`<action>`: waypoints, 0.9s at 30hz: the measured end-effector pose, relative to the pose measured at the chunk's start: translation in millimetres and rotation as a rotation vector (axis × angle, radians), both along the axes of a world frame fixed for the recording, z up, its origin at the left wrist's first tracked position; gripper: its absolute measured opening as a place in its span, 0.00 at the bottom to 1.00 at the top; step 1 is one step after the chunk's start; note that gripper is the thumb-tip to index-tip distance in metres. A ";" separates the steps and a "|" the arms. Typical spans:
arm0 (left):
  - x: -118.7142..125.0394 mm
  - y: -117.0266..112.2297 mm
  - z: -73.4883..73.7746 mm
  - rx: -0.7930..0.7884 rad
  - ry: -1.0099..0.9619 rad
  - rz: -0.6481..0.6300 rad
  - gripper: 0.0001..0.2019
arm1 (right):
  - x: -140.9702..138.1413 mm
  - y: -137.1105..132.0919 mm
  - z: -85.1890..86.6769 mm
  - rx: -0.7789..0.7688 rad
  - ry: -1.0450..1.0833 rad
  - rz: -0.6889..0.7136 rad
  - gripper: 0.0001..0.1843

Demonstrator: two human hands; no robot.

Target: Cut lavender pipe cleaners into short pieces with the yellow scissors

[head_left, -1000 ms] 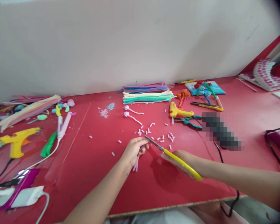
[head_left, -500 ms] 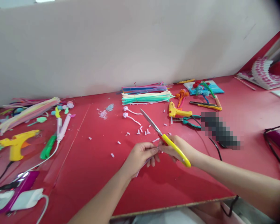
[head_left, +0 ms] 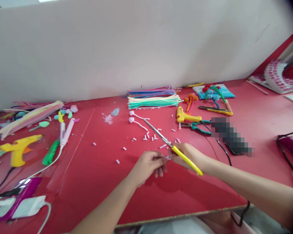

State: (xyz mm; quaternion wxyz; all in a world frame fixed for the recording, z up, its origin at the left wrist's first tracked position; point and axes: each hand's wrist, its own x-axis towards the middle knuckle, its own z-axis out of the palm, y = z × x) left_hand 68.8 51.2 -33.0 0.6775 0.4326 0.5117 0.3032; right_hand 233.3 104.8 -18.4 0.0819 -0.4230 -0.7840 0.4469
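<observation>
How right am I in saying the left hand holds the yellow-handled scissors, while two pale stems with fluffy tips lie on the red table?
Not quite: the head view shows the yellow-handled scissors in the right hand, not the left hand. The two pale stems with fluffy tips do lie on the red table.

Left hand (head_left: 151,165) pinches beside the curled right hand (head_left: 194,156), forearms (head_left: 112,203) angled inward

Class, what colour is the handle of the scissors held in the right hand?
The scissors' handle is yellow, best seen in the head view.
</observation>
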 end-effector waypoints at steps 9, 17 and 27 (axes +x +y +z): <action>-6.1 0.2 -0.9 0.064 0.036 0.137 0.12 | 7.9 1.9 2.9 -0.004 -0.043 -0.062 0.13; -16.6 7.1 -1.4 0.131 0.050 0.398 0.11 | 36.4 -18.4 6.8 -0.092 -0.241 0.049 0.22; -12.9 8.5 3.5 0.138 0.087 0.354 0.11 | 26.7 -27.7 8.0 -0.184 -0.253 0.082 0.24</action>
